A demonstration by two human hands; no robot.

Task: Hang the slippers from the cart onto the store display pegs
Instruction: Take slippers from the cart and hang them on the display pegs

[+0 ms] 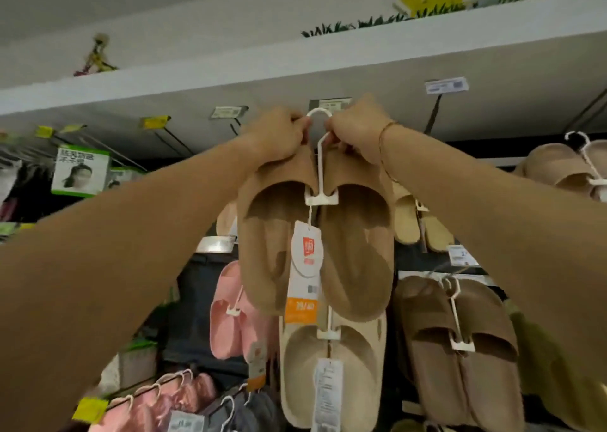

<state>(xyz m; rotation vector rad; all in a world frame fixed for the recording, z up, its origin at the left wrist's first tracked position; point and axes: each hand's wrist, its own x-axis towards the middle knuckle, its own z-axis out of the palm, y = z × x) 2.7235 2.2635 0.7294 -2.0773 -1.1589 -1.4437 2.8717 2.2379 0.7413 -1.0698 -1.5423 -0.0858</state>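
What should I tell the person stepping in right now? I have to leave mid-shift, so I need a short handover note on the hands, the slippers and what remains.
Left hand: raised, fingers curled at the left side of the white hanger hook.
Right hand: raised, gripping the hanger's right side and the top of the tan slippers.
The tan pair hangs from its hanger between both hands, just under the top shelf, in front of a price label.
Done: pair lifted to peg height.
Left: whether the hook is over a peg cannot be seen; seat it, then release. The cart is out of view.
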